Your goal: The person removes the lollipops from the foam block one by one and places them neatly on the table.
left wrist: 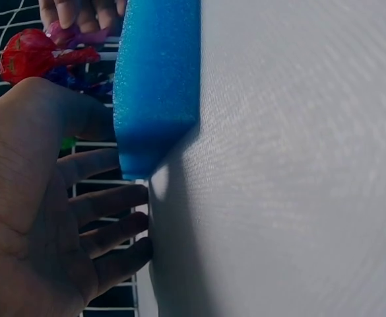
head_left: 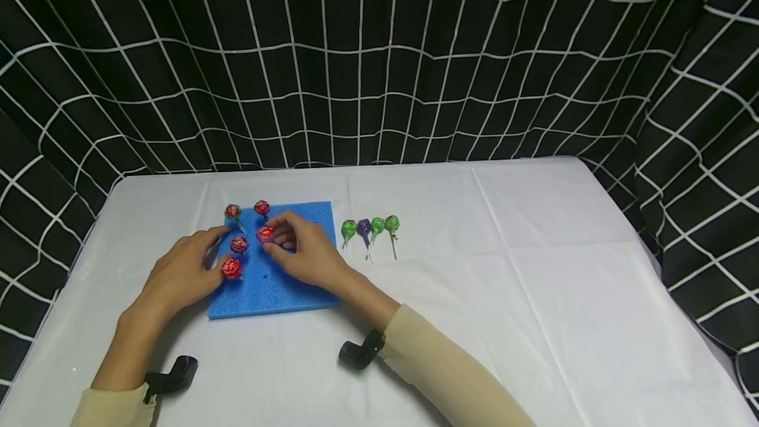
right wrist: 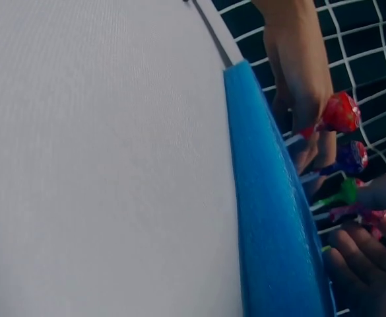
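Head view: the right hand [head_left: 308, 252] pinches a pink-wrapped lollipop [head_left: 265, 234] over the blue foam board [head_left: 290, 294]; four loose lollipops [head_left: 377, 224] lie just past its right edge, free cloth [head_left: 504, 275] stretching beyond. Left wrist: the left hand [left wrist: 41, 211], fingers apart, flanks the board's left edge. Right wrist: a red lollipop [right wrist: 342, 112] stands in the board.

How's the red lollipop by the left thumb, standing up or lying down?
The red lollipop stands up: its stick reaches the blue foam, head on top.
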{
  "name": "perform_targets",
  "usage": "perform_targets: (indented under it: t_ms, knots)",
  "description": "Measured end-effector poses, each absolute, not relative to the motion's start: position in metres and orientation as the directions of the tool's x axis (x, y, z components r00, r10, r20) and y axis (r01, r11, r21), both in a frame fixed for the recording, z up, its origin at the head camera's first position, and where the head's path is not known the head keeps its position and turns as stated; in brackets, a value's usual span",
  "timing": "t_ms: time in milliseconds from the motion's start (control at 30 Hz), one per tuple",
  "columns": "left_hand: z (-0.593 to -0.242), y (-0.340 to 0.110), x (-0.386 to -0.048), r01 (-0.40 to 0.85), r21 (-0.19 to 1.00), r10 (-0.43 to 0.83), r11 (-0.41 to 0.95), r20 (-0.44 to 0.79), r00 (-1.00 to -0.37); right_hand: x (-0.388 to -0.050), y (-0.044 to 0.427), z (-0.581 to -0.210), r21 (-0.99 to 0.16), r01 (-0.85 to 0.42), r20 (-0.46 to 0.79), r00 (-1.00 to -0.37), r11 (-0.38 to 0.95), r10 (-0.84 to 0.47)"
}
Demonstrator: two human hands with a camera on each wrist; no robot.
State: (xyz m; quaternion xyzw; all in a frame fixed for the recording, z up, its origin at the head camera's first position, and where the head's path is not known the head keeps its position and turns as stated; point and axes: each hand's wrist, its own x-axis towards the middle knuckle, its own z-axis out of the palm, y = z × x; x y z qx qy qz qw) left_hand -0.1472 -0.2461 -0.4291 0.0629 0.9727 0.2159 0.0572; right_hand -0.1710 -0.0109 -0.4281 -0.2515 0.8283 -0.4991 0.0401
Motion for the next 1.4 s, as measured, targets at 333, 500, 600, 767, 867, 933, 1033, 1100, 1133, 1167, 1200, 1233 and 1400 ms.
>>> perform_targets:
  t_ms: [333, 500, 600, 767, 867, 933, 1033, 1100, 1133, 1167, 1200, 1233, 1400]
  knots:
    - [-0.426, -0.246, -0.148, 0.120, 0.426, 0.174, 0.897, -0.089, -0.981, -0.170, -0.017, -0.428, -0.852, -0.381, 0.197, -0.868, 0.358, -0.456]
    - [-0.423, -0.244, -0.147, 0.129, 0.449, 0.197, 0.884, -0.110, -0.974, -0.169, -0.018, -0.428, -0.861, -0.371, 0.198, -0.874, 0.347, -0.443]
    - [-0.423, -0.243, -0.146, 0.124, 0.453, 0.195, 0.883, -0.114, -0.974, -0.168, -0.018, -0.429, -0.867, -0.364, 0.202, -0.881, 0.339, -0.428]
    - [-0.425, -0.244, -0.146, 0.111, 0.466, 0.186, 0.878, -0.119, -0.975, -0.167, -0.018, -0.430, -0.879, -0.355, 0.209, -0.887, 0.318, -0.413]
    - [-0.425, -0.245, -0.147, 0.117, 0.475, 0.191, 0.872, -0.109, -0.976, -0.166, -0.019, -0.430, -0.878, -0.356, 0.211, -0.887, 0.319, -0.411]
    - [-0.424, -0.245, -0.147, 0.118, 0.482, 0.192, 0.868, -0.107, -0.976, -0.166, -0.020, -0.430, -0.877, -0.356, 0.208, -0.887, 0.322, -0.411]
    - [-0.424, -0.243, -0.147, 0.115, 0.487, 0.191, 0.866, -0.110, -0.975, -0.166, -0.020, -0.431, -0.876, -0.355, 0.208, -0.889, 0.327, -0.409]
    - [-0.425, -0.243, -0.147, 0.112, 0.488, 0.190, 0.866, -0.113, -0.975, -0.166, -0.021, -0.431, -0.878, -0.354, 0.210, -0.889, 0.321, -0.406]
    - [-0.425, -0.243, -0.147, 0.112, 0.487, 0.190, 0.866, -0.114, -0.975, -0.166, -0.021, -0.431, -0.881, -0.354, 0.214, -0.890, 0.315, -0.403]
    - [-0.426, -0.243, -0.147, 0.111, 0.485, 0.190, 0.867, -0.115, -0.975, -0.166, -0.021, -0.431, -0.883, -0.355, 0.217, -0.889, 0.308, -0.402]
    - [-0.426, -0.243, -0.147, 0.110, 0.483, 0.188, 0.868, -0.116, -0.975, -0.165, -0.021, -0.432, -0.886, -0.354, 0.219, -0.889, 0.300, -0.402]
    - [-0.426, -0.243, -0.148, 0.110, 0.482, 0.188, 0.869, -0.116, -0.975, -0.165, -0.021, -0.432, -0.889, -0.353, 0.221, -0.889, 0.291, -0.401]
    - [-0.424, -0.244, -0.148, 0.111, 0.481, 0.189, 0.870, -0.116, -0.975, -0.166, -0.022, -0.432, -0.902, -0.343, 0.228, -0.894, 0.261, -0.386]
